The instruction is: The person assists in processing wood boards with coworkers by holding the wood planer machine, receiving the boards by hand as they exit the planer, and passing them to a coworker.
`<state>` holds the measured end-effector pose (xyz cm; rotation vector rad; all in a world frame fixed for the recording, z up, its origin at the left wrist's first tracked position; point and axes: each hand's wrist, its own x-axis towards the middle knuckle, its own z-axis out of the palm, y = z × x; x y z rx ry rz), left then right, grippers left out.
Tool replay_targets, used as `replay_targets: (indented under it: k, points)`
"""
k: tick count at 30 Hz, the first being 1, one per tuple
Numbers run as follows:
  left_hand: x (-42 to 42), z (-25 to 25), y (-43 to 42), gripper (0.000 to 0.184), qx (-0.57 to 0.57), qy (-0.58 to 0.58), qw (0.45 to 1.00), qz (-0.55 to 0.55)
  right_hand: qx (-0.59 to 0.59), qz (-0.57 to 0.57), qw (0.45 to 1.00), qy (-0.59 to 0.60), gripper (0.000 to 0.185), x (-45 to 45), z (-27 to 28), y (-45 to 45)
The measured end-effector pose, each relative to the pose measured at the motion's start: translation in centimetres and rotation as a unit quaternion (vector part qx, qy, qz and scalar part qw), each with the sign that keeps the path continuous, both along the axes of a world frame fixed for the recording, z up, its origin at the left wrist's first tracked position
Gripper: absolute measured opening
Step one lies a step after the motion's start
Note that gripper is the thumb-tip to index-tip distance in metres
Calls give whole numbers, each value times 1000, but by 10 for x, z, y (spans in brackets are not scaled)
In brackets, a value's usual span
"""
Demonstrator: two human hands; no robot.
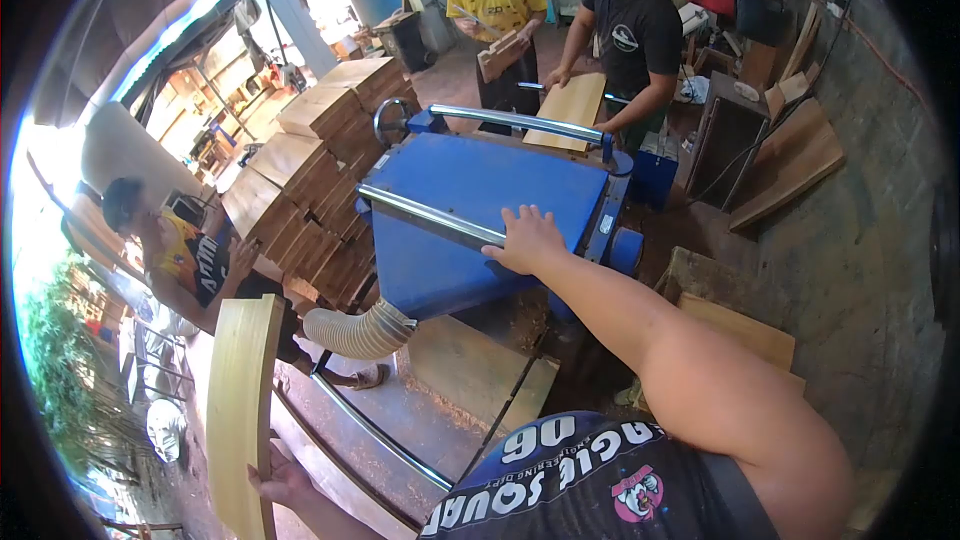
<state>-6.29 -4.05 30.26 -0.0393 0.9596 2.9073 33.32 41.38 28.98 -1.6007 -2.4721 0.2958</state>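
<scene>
Our dark printed shirt (600, 485) fills the bottom centre of the frame, closest to the lens. From it our left hand (285, 480) reaches into the lower left, grasping a pale wooden board (238, 410) by its right-hand edge, low down. That board stands on end and rises well above the hand (the wide lens seems to bend it), far apart from our right hand (527, 240). This one lies at mid-frame with fingers spread, gripping nothing, palm down on the blue machine (480, 170) beside the near end of a chrome roller (430, 215). Between the board and the machine, we see a ribbed hose (355, 330). Stacked wood (300, 165) stands at upper left, behind a seated-looking person (185, 260) (we cannot tell the posture for sure). At upper right, a black-shirted co-worker (635, 30) holds another board (568, 110) at the machine's far side.
</scene>
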Motion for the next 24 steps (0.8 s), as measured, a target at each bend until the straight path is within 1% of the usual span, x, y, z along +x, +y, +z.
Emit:
replay_targets:
  k: [3, 5, 6, 12, 17, 21, 24]
  points:
    - [-23, 1, 15, 55, -5, -2, 1000, 0, -29, -1, 1000, -1, 90, 0, 7, -2]
    - [-39, -3, 22, 55, 3, 32, 999, -34, -54, -5, 999, -3, 92, 1, 13, -2]
    - [-44, -4, 25, 55, 6, 48, 998, -50, -49, -8, 999, -4, 92, 1, 12, -1]
    - [-68, 0, 53, 56, -11, 26, 998, -57, -46, -15, 999, 9, 90, -2, 8, -1]
    - [-75, 5, 77, 52, -2, -2, 999, -35, -53, -21, 998, 5, 91, -3, 13, -2]
    - [-75, 12, 94, 52, 1, -20, 999, -33, -33, -22, 999, 16, 91, -3, 13, -2]
    - [-106, 8, 105, 54, 31, 21, 998, -44, -39, -22, 999, -1, 92, -4, 16, -2]
